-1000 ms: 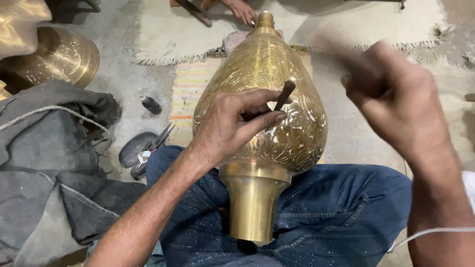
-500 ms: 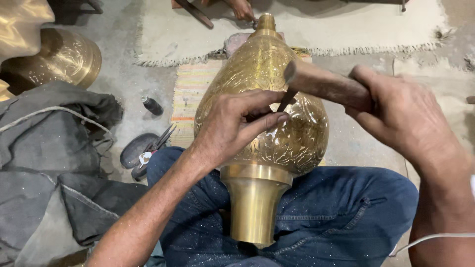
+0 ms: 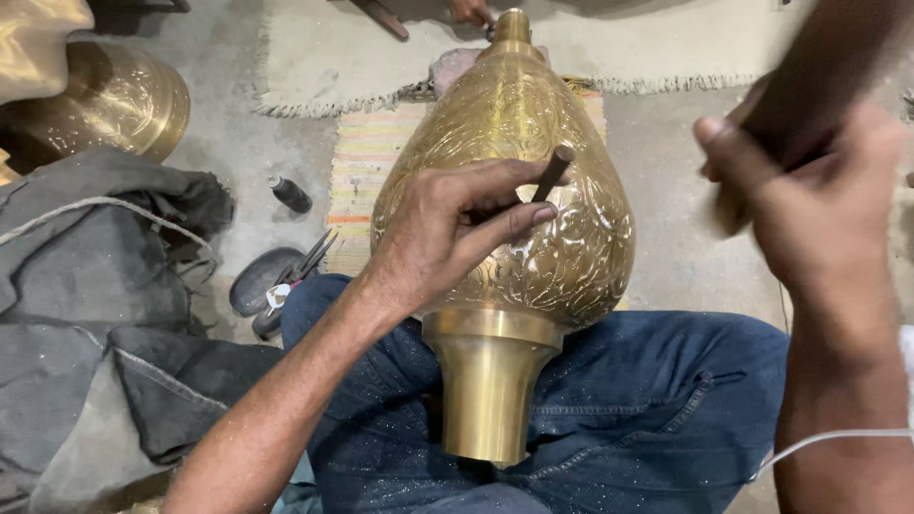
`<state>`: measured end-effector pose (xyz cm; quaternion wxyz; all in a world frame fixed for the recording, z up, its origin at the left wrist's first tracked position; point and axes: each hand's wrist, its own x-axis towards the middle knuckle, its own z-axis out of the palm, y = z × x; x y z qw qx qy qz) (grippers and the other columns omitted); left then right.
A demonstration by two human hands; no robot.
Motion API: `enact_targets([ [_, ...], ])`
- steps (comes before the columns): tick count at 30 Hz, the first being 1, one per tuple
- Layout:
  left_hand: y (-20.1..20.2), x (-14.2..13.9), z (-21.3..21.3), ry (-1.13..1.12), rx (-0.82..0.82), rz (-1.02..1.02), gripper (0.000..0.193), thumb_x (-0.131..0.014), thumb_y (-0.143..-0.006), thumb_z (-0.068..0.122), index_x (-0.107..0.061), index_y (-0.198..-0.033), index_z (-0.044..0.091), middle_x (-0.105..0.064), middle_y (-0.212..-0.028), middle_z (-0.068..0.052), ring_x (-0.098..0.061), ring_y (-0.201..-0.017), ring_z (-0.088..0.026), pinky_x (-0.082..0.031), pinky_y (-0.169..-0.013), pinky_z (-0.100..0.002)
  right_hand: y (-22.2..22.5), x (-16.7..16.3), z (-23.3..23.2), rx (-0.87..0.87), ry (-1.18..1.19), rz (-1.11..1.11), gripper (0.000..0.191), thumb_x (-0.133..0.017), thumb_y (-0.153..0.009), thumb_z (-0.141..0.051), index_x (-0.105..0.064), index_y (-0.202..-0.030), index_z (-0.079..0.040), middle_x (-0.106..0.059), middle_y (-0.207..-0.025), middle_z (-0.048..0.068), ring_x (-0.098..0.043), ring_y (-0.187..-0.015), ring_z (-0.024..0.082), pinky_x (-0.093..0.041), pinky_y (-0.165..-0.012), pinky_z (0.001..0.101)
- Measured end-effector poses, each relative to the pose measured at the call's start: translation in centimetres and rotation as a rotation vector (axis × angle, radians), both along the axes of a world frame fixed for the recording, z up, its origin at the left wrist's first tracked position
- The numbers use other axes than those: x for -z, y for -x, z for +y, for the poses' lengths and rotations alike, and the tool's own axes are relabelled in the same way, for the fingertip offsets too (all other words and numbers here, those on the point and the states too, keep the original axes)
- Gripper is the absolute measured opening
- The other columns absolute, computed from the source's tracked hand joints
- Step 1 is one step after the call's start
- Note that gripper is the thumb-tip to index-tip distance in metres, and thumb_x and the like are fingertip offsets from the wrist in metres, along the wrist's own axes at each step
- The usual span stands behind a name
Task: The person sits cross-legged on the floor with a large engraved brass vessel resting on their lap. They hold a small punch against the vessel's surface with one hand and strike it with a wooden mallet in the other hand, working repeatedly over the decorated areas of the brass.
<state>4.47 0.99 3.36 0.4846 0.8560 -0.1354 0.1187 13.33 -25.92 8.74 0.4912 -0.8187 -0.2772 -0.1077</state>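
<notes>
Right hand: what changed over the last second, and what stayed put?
The right hand swung its wooden mallet down onto the punch half a second ago and has now lifted it back up and to the right, blurred. Nothing taken or let go. The left hand still pinches the dark punch against the engraved brass vessel, which stays across the lap.

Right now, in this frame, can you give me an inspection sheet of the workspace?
Surface: grey concrete floor, striped mat.
Job's things: engraved pear-shaped brass vessel across lap; dark metal punch set on it.
Clutter: black pliers, small dark bottle, grey cloth.
Grippers: left hand pinches punch; right hand grips blurred wooden hammer handle, raised.
Cables: white cord.
Surroundings: second brass vessel, another person's hand.
</notes>
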Motion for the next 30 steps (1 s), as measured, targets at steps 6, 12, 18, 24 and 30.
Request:
enact_targets([
  [6,0.3,0.1,0.1,-0.073,0.033,-0.091,0.033,-0.074,-0.095,0.02,-0.07,-0.126,0.008,-0.08,-0.108,-0.009,-0.08,-0.09,-0.016,-0.069,-0.076,-0.031,0.5,-0.5,0.5,0.028,-0.131,0.111,0.015,-0.076,-0.107,-0.01,-0.064,-0.101,-0.003,-0.066,-0.081,0.008,-0.069,-0.071,0.014,-0.058,-0.067,0.0256],
  [12,-0.3,-0.1,0.3,0.027,0.055,0.029,0.033,-0.075,-0.094,0.019,-0.071,-0.125,0.01,-0.082,-0.101,-0.006,-0.082,-0.087,-0.014,-0.07,-0.077,-0.03,0.6,-0.7,0.3,0.038,0.054,0.027,0.013,-0.078,-0.104,-0.008,-0.069,-0.11,0.0,-0.069,-0.087,0.011,-0.066,-0.072,0.018,-0.052,-0.062,0.0311],
  [18,-0.7,0.1,0.5,-0.066,0.072,-0.031,0.032,-0.074,-0.095,0.02,-0.072,-0.124,0.01,-0.081,-0.103,-0.007,-0.08,-0.087,-0.015,-0.068,-0.075,-0.031,0.9,-0.7,0.3,0.128,0.43,-0.291,0.024,-0.085,-0.097,-0.007,-0.066,-0.109,0.002,-0.071,-0.092,0.016,-0.07,-0.077,0.024,-0.059,-0.068,0.0374],
  [24,-0.7,0.5,0.5,-0.044,0.076,-0.046,0.033,-0.073,-0.095,0.021,-0.07,-0.126,0.009,-0.08,-0.105,-0.008,-0.08,-0.089,-0.015,-0.069,-0.078,-0.031,0.7,-0.3,0.8,-0.004,0.073,0.178,0.021,-0.082,-0.098,-0.02,-0.064,-0.104,-0.01,-0.069,-0.076,0.006,-0.07,-0.068,0.018,-0.062,-0.07,0.0337],
  [30,-0.8,0.3,0.7,-0.032,0.095,-0.005,0.034,-0.071,-0.096,0.022,-0.069,-0.128,0.01,-0.08,-0.104,-0.007,-0.081,-0.088,-0.014,-0.07,-0.076,-0.031,1.1,-0.7,0.1,0.147,0.375,-0.209,0.03,-0.079,-0.092,-0.01,-0.063,-0.115,0.0,-0.071,-0.096,0.019,-0.073,-0.083,0.027,-0.063,-0.073,0.0385],
])
